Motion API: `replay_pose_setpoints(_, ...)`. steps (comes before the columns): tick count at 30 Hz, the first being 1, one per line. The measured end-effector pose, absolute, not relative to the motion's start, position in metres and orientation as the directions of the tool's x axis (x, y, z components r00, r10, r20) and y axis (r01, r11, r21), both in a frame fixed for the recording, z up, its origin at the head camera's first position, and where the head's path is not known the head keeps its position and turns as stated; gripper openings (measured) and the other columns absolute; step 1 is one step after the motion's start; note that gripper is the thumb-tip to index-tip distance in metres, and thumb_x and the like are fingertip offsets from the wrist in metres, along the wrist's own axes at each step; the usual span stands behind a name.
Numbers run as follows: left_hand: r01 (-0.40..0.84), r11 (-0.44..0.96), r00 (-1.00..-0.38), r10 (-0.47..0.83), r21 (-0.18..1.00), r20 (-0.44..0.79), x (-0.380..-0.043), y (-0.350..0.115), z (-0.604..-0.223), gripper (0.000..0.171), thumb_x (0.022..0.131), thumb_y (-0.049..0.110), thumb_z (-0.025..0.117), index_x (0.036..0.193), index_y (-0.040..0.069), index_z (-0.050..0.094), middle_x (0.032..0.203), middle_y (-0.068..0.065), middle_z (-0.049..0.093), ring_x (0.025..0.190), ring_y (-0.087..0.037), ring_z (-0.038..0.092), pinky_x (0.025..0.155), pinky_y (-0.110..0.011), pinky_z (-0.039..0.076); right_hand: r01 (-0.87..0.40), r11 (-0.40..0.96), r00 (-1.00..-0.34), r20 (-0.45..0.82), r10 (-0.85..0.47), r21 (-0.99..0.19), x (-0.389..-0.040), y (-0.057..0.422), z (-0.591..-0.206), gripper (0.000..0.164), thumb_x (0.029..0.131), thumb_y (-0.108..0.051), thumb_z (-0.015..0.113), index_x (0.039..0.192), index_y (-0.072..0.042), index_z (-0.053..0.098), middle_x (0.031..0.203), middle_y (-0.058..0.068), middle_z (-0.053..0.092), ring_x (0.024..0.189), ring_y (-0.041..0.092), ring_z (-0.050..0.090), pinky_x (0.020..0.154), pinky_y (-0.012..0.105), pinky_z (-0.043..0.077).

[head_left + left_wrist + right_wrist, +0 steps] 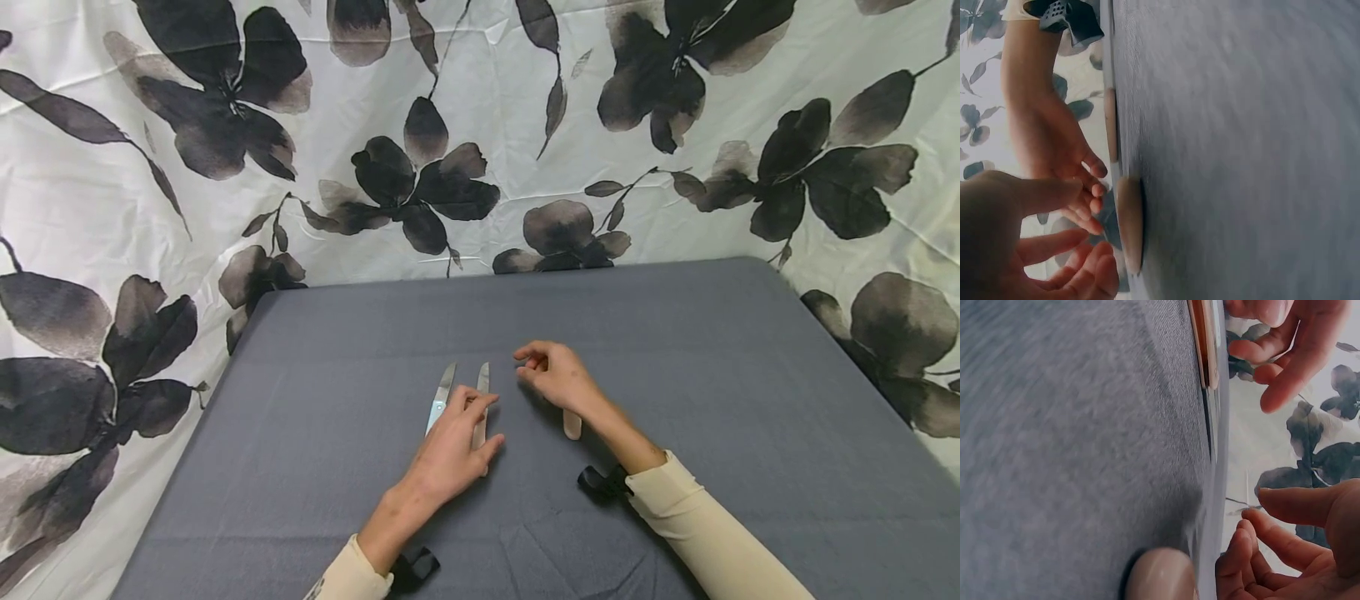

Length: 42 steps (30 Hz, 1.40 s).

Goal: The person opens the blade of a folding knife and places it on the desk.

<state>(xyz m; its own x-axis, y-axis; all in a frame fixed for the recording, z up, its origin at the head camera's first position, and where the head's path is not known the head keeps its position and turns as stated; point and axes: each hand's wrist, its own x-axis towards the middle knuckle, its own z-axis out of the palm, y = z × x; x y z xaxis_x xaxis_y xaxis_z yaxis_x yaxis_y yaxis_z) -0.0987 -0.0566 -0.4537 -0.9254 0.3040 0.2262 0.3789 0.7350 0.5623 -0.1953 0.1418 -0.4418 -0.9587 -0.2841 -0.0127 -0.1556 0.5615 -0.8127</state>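
One knife [480, 432]: right under my left hand [450, 454], blade toward the worktop's far edge [517, 288]
Left fingers [1054, 246]: apart
Right hand [561, 382]: farther, empty, loosely curled

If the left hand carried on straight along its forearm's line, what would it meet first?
The left hand would probably meet the right hand first, judging by the head view, though their relative heights are unclear.

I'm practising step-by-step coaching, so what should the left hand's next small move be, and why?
Probably lower the left hand and pinch the beige-handled knife: from the head view its handle shows between thumb and fingers, while the left wrist view shows them parted, raised off the table and holding nothing.
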Motion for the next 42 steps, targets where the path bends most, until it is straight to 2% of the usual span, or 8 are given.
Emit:
replay_pose_setpoints(5, 0.394, 0.737, -0.919, 0.320, 0.549, 0.230, -0.098, -0.051, -0.454, 0.047, 0.094, 0.014, 0.078, 0.137, 0.003, 0.064, 0.128, -0.011, 0.055, 0.105, -0.021, 0.063, 0.090, -0.038, 0.056, -0.175, 0.583, -0.963, 0.014, -0.271, -0.794, -0.193, 0.148, -0.442, 0.024, 0.101, -0.010, 0.067, 0.122, 0.000, 0.072, 0.098, 0.014, 0.065, 0.077, 0.020, 0.057, 0.067, 0.032, 0.047)
replay_pose_setpoints(9, 0.404, 0.743, -0.915, 0.336, 0.534, 0.225, -0.100, -0.046, -0.454, 0.046, 0.095, 0.015, 0.078, 0.137, 0.005, 0.064, 0.128, -0.010, 0.056, 0.104, -0.021, 0.063, 0.091, -0.037, 0.055, -0.199, 0.608, -0.963, 0.040, -0.265, -0.769, -0.192, 0.155, -0.442, 0.023, 0.100, -0.009, 0.067, 0.121, 0.001, 0.072, 0.104, 0.017, 0.066, 0.085, 0.024, 0.061, 0.072, 0.033, 0.050)
replay_pose_setpoints(15, 0.437, 0.741, -0.899, 0.373, 0.510, 0.229, -0.103, -0.037, -0.450, 0.045, 0.095, 0.017, 0.077, 0.137, 0.005, 0.064, 0.126, -0.008, 0.058, 0.110, -0.020, 0.063, 0.097, -0.037, 0.055, -0.209, 0.643, -0.966, 0.052, -0.254, -0.736, -0.193, 0.168, -0.440, 0.025, 0.101, -0.010, 0.066, 0.124, 0.000, 0.071, 0.115, 0.019, 0.065, 0.100, 0.031, 0.065, 0.085, 0.045, 0.056)
replay_pose_setpoints(18, 0.445, 0.743, -0.895, 0.385, 0.500, 0.224, -0.104, -0.032, -0.449, 0.045, 0.096, 0.018, 0.077, 0.138, 0.006, 0.064, 0.124, -0.007, 0.057, 0.108, -0.019, 0.062, 0.095, -0.036, 0.055, -0.204, 0.665, -0.969, 0.051, -0.241, -0.718, -0.193, 0.174, -0.439, 0.025, 0.101, -0.010, 0.067, 0.124, 0.000, 0.071, 0.117, 0.020, 0.065, 0.102, 0.033, 0.066, 0.087, 0.047, 0.055)
replay_pose_setpoints(29, 0.447, 0.743, -0.891, 0.418, 0.499, 0.177, -0.108, -0.014, -0.449, 0.049, 0.097, 0.020, 0.076, 0.141, 0.006, 0.062, 0.124, -0.007, 0.058, 0.112, -0.020, 0.063, 0.097, -0.035, 0.056, -0.165, 0.726, -0.975, 0.000, -0.221, -0.667, -0.195, 0.185, -0.438, 0.027, 0.100, -0.011, 0.069, 0.123, 0.001, 0.071, 0.114, 0.021, 0.063, 0.099, 0.032, 0.062, 0.085, 0.046, 0.053)
replay_pose_setpoints(37, 0.425, 0.754, -0.899, 0.417, 0.501, 0.134, -0.110, -0.005, -0.453, 0.053, 0.097, 0.021, 0.075, 0.144, 0.004, 0.059, 0.123, -0.008, 0.059, 0.109, -0.018, 0.062, 0.095, -0.033, 0.055, -0.167, 0.752, -0.962, -0.060, -0.265, -0.638, -0.196, 0.194, -0.441, 0.025, 0.099, -0.012, 0.069, 0.120, 0.002, 0.072, 0.103, 0.018, 0.066, 0.086, 0.024, 0.060, 0.071, 0.035, 0.049)
replay_pose_setpoints(42, 0.414, 0.770, -0.903, 0.413, 0.486, 0.114, -0.111, -0.002, -0.456, 0.053, 0.097, 0.022, 0.076, 0.143, 0.003, 0.059, 0.123, -0.009, 0.060, 0.106, -0.018, 0.062, 0.094, -0.032, 0.055, -0.157, 0.752, -0.958, -0.085, -0.272, -0.640, -0.196, 0.195, -0.442, 0.023, 0.100, -0.013, 0.068, 0.118, 0.001, 0.072, 0.101, 0.017, 0.067, 0.083, 0.022, 0.060, 0.069, 0.031, 0.048)
